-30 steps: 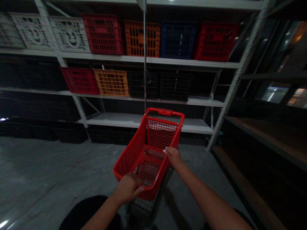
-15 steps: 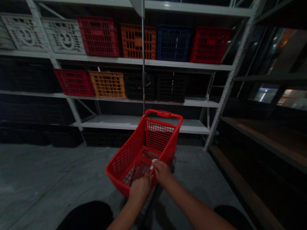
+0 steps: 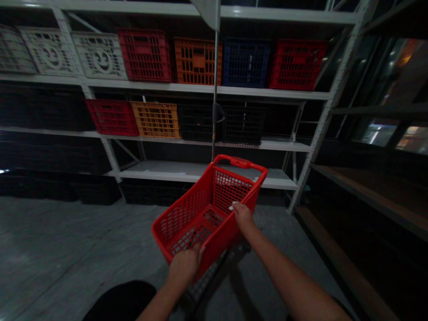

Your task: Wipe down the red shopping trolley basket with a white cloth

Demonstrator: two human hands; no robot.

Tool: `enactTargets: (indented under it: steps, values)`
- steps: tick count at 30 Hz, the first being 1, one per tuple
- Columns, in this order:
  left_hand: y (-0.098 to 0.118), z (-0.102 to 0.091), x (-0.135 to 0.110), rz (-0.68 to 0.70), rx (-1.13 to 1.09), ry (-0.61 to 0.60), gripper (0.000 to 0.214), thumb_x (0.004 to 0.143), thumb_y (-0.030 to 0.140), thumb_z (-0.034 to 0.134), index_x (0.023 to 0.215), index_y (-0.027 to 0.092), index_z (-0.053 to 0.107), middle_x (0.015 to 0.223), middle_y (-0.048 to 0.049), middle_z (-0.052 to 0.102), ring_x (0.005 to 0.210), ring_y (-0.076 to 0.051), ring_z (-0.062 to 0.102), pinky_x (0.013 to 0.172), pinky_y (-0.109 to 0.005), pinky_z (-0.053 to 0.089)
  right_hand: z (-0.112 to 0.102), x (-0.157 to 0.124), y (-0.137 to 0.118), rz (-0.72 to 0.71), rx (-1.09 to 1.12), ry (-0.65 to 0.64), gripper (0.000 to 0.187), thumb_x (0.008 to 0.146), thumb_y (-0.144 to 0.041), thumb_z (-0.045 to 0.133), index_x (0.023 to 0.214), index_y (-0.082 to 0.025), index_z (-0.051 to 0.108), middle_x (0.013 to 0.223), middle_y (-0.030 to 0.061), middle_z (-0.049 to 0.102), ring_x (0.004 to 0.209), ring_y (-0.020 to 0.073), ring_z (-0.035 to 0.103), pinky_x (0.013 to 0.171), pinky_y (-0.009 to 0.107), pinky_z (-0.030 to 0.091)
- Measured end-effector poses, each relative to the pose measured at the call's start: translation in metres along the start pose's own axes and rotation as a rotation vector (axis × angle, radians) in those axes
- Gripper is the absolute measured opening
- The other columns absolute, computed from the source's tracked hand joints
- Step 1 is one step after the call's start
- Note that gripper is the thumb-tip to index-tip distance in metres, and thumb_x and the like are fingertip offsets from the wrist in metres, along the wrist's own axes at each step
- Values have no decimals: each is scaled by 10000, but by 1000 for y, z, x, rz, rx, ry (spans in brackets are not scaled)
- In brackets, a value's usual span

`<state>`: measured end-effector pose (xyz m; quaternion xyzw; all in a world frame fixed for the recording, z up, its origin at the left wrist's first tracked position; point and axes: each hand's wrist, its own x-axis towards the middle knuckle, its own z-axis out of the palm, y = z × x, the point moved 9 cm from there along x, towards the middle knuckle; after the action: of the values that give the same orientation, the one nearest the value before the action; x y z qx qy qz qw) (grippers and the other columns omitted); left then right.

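Observation:
A red plastic shopping cart (image 3: pixel 192 207) with a mesh basket stands on the floor in front of me, its handle (image 3: pixel 242 163) at the far end. My left hand (image 3: pixel 185 264) is closed over the near side rim, toward the cart's lower left end. Farther along that same rim, my right hand (image 3: pixel 243 216) grips it closer to the handle. Something small and white shows at the right fingertips; I cannot tell whether it is nails or an object. A thin upright pole (image 3: pixel 216 89) rises by the handle.
Behind the cart, a white metal rack (image 3: pixel 157 171) carries red, orange, blue, white and black crates, such as an orange crate (image 3: pixel 198 60) and a yellow crate (image 3: pixel 157 119). Dark shelving (image 3: pixel 364 191) runs along the right. Grey concrete floor (image 3: pixel 73 240) extends to the left.
My hands, close together before, are now apart along the rim: the right moved toward the handle, the left toward the near end. The cart appears slightly turned and farther right.

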<state>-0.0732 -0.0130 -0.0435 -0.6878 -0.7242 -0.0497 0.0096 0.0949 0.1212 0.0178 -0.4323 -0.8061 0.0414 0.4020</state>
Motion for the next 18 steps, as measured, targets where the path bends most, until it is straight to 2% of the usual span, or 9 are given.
enactTargets:
  steps: [4, 6, 7, 9, 12, 14, 16, 18]
  values:
    - [-7, 1, 4, 13, -7, -19, 492, 882, 377, 137, 1025, 155, 553, 767, -125, 683, 715, -245, 651, 625, -356, 478, 35, -42, -62, -101, 78, -64, 283, 781, -43, 427, 865, -194, 652, 900, 48, 673, 875, 149, 607, 806, 252, 466]
    - [-11, 4, 5, 32, 1, -38, 488, 881, 381, 142, 1038, 164, 550, 765, -116, 683, 710, -231, 650, 632, -339, 474, 44, -53, -76, -167, 112, -93, 283, 789, -58, 446, 920, -208, 646, 956, 43, 666, 916, 141, 599, 831, 248, 457]
    - [-14, 6, 6, 40, 12, -40, 492, 880, 387, 140, 1040, 166, 550, 762, -114, 683, 711, -226, 649, 634, -333, 471, 43, -52, -74, -185, 108, -100, 282, 790, -65, 455, 941, -212, 644, 981, 42, 662, 932, 141, 596, 842, 252, 454]
    - [-21, 8, 7, 49, 32, -34, 507, 880, 399, 129, 1036, 164, 550, 761, -114, 681, 714, -222, 647, 634, -326, 468, 31, -38, -52, -165, 51, -101, 279, 789, -74, 469, 951, -217, 645, 1008, 38, 659, 947, 141, 596, 853, 260, 450]
    - [-28, 9, 9, 74, 41, -21, 526, 881, 409, 113, 1021, 163, 556, 744, -109, 677, 711, -219, 643, 634, -323, 463, -6, -4, 2, -34, -65, -57, 257, 799, -87, 460, 933, -193, 651, 1014, 63, 657, 959, 161, 594, 863, 288, 441]
    - [-28, 9, 10, 103, 41, -4, 534, 883, 413, 104, 1030, 162, 552, 747, -105, 675, 727, -215, 639, 652, -323, 459, -25, 12, 23, 28, -103, -20, 261, 810, -88, 430, 940, -162, 644, 1026, 94, 647, 972, 181, 584, 872, 313, 427]
    - [-28, 7, 12, 117, 33, 5, 533, 884, 418, 102, 1047, 165, 542, 761, -101, 677, 741, -206, 638, 667, -316, 456, -27, 14, 21, 51, -119, -13, 266, 808, -72, 409, 905, -146, 646, 979, 105, 657, 930, 185, 595, 841, 301, 434]
    - [-29, 6, 13, 117, 18, 0, 528, 885, 418, 98, 1043, 175, 539, 772, -94, 679, 745, -201, 638, 668, -313, 453, -13, 4, 1, 47, -126, -37, 261, 796, -56, 411, 836, -156, 649, 876, 82, 673, 839, 168, 610, 775, 255, 445]
